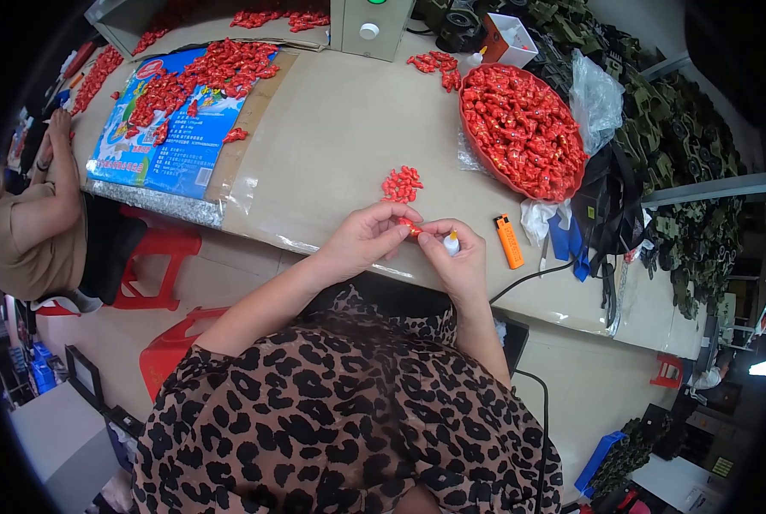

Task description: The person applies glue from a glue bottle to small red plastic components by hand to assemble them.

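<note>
My left hand (362, 241) pinches a small shiny red figure (411, 228) with gold marks between thumb and fingers, over the table's near edge. The fingertips of my right hand (460, 267) meet it from the other side. Tucked in the same right hand is a small white squeeze bottle (451, 245) with a yellowish tip, pointing up. Just beyond my hands lies a little heap of small red parts (402, 184). The figure's exact shape is partly covered by my fingers.
A red round basket (582, 178) heaped with red figures stands at the right, near an orange lighter (509, 241) and a blue strap (569, 248). More figures lie on blue printed cardboard (113, 163) at the left. A co-worker (40, 214) sits at the far left. A metal box (368, 34) stands at the back.
</note>
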